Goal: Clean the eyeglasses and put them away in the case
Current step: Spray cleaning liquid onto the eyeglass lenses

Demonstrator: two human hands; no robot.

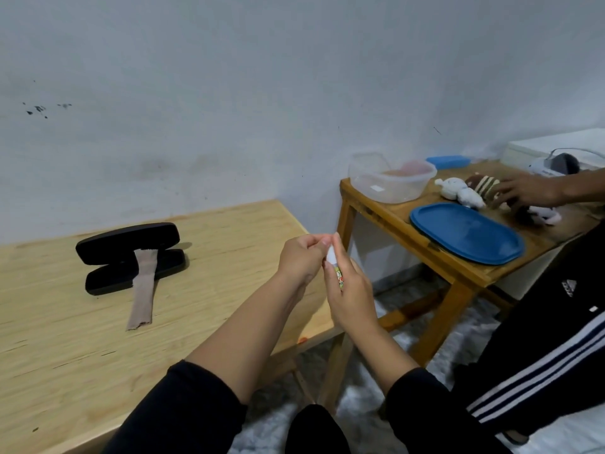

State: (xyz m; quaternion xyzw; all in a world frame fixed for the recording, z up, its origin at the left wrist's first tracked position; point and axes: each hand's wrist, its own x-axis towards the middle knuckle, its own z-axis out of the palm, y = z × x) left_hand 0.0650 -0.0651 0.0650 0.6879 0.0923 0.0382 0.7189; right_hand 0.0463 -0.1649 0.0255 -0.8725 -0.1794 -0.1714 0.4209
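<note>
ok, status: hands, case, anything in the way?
Both hands on small spray bottle: right hand holds body, left hand at cap. Case open, cloth draped. Glasses unseen.

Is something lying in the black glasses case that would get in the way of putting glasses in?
Yes. A beige cloth strip hangs out of the open black case, draped over its lower half onto the wooden table. It would likely need lifting out first. No eyeglasses are visible.
</note>
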